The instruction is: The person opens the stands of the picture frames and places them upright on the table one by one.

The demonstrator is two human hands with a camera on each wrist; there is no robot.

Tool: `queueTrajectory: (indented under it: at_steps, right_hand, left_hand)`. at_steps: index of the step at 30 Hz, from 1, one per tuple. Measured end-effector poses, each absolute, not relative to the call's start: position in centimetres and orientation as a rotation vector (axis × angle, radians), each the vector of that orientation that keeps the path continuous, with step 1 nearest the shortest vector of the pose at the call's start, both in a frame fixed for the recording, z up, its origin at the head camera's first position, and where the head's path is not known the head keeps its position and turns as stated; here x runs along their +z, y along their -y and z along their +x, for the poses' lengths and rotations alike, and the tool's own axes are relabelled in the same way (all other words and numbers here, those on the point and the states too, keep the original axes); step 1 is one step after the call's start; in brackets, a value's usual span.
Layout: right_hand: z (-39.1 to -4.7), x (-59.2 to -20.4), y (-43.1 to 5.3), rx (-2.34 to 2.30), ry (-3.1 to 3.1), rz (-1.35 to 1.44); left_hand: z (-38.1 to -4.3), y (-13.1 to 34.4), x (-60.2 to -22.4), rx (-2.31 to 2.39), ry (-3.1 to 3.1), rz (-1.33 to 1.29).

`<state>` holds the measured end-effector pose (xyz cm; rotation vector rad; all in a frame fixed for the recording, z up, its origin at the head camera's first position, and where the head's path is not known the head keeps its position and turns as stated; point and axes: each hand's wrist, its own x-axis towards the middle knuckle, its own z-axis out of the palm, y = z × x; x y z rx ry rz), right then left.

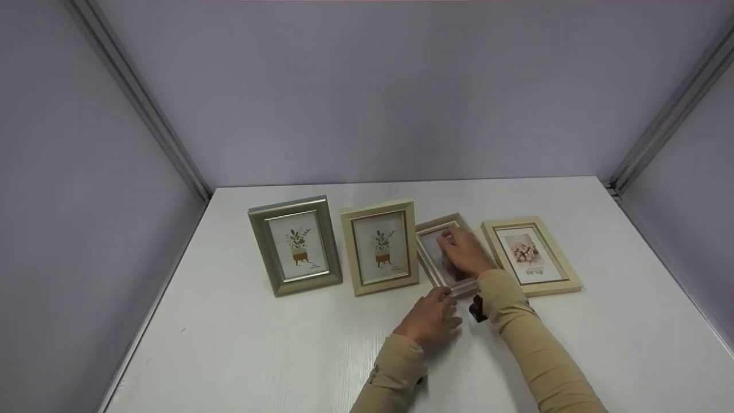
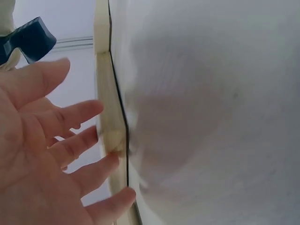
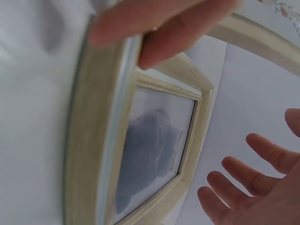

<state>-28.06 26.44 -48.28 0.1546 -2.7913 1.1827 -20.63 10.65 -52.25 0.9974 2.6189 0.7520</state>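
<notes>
A light wood picture frame [image 1: 437,223] lies face up at a slant on the white table, third from the left. My left hand [image 1: 430,318] touches its near edge with the fingertips. In the left wrist view those fingers are spread and loosely bent along the frame's side [image 2: 110,93]. Over the glass, my right hand [image 1: 465,250] hovers with relaxed, parted fingers and holds nothing. The right wrist view has this hand [image 3: 253,187] apart from the frame [image 3: 91,140], with a dark reflection in the glass. The right forearm hides the frame's near right corner.
Left of it stand a silver frame [image 1: 267,246] and a cream frame [image 1: 354,252], both with plant pictures. Another cream frame [image 1: 555,252], showing pink flowers, lies flat to the right. Pale walls [image 1: 401,86] enclose the table's back and sides.
</notes>
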Motion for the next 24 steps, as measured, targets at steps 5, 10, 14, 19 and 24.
queueTrajectory:
  at_steps: [5, 10, 14, 19, 24]
  right_hand:
    - [-28.5, -48.3, -26.1, 1.107, 2.858, 0.175]
    - [-28.6, -48.2, -25.6, 0.936, 2.927, 0.123]
    - [-28.9, -48.3, -25.2, 0.736, 2.920, 0.131]
    - [-29.5, -48.8, -25.0, 0.593, 2.957, 0.153]
    - [-30.0, -50.2, -24.9, 0.420, 3.072, 0.143]
  left_hand:
    - [-20.8, -10.3, -52.3, 0.832, -2.578, 1.016]
    - [-21.1, -10.0, -52.3, 0.871, -2.584, 1.071]
    - [-21.2, -9.8, -52.4, 0.921, -2.574, 1.084]
    - [-20.9, -9.4, -52.6, 0.899, -2.587, 1.153]
    - [-20.5, -9.1, -53.0, 0.892, -2.587, 1.159]
